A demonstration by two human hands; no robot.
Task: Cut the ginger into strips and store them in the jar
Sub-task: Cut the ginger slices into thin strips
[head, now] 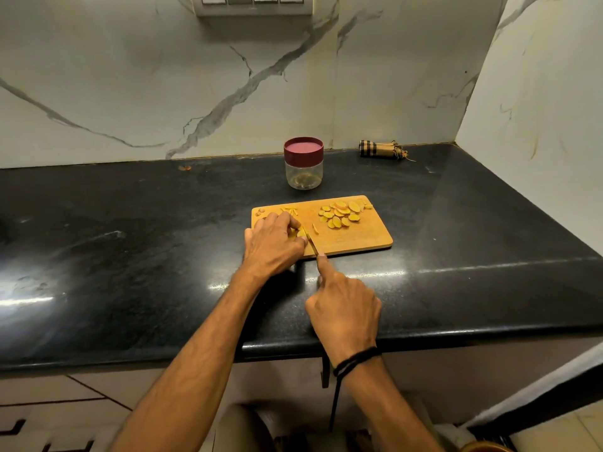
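Cutting: ginger slice (pixel 301 233) is pinned by left hand (pixel 274 243).
Grip: knife (pixel 312 243) is held in right hand (pixel 344 309); fingertips should be kept tucked.

Black stone bench (pixel 130 223), glossy, with glare patches along the near edge and at left. White marble wall (pixel 130 76) behind, grey veins running across it; same marble on the side wall (pixel 538 93) at right. Switch plate (pixel 253 3) at top centre, cut off by the frame. Rolled checked cloth (pixel 380 149) with frayed ends at the back right of the bench, close to the wall. Small orange speck (pixel 185 168) at the back edge, left of centre; too small to tell what. Pale cabinet fronts (pixel 81 391) below the bench. Tiled floor (pixel 561 432) at lower right.
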